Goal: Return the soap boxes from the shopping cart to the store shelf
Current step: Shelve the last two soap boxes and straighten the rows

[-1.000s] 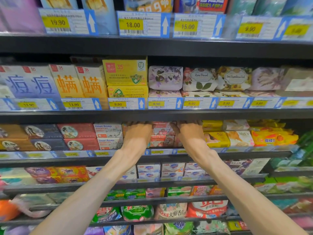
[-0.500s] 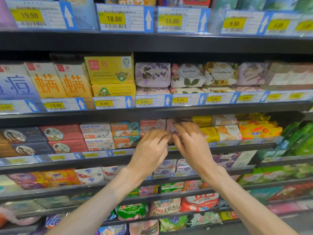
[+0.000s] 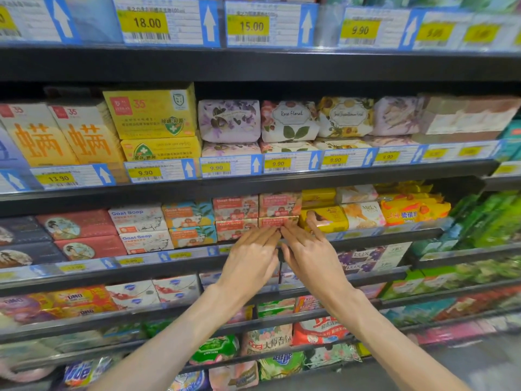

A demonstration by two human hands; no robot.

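Both hands have drawn back from deep in the shelf to its front edge. Left hand [image 3: 251,258] and right hand [image 3: 310,256], side by side, fingers straight, tips pressing the lower pink Goat Soap box [image 3: 277,222], just beyond the fingertips, stacked flush under another. Box looks seated; likely final squaring-up. Shopping cart out of view.

I see a dark store shelf [image 3: 253,184] with many levels. Soap boxes [image 3: 256,214] sit in stacked rows on it, with price tags [image 3: 217,167] along the front edges.
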